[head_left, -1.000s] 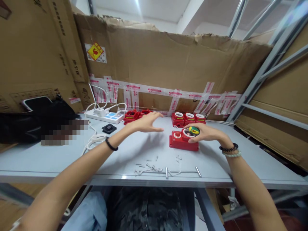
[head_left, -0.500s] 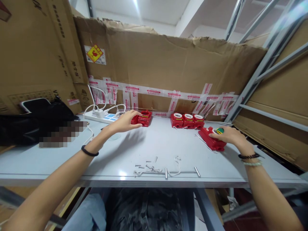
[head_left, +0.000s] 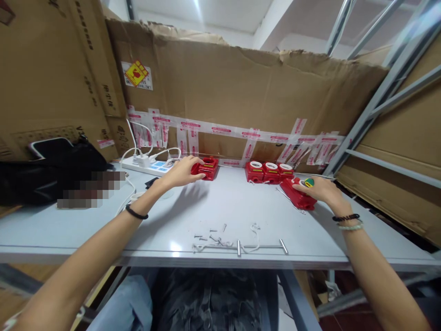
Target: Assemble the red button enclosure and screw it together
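Where the pale grey worktable (head_left: 220, 216) meets a taped brown cardboard wall (head_left: 241, 92), a red plastic switch housing (head_left: 206, 168) lies under the left hand (head_left: 182, 171), whose curled fingers (head_left: 197, 160) grip it. At right, the right hand (head_left: 319, 189) clasps a tilted red plastic box (head_left: 295, 195) and a green-yellow knob (head_left: 309, 182), beside three red white-ringed housings (head_left: 270, 171). Loose metal screws (head_left: 213, 237) lie near the front edge.

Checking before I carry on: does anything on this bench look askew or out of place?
The red housing under the right hand lies skewed, out of line with the row of three red housings. Loose screws and white string lie scattered near the table's front edge.
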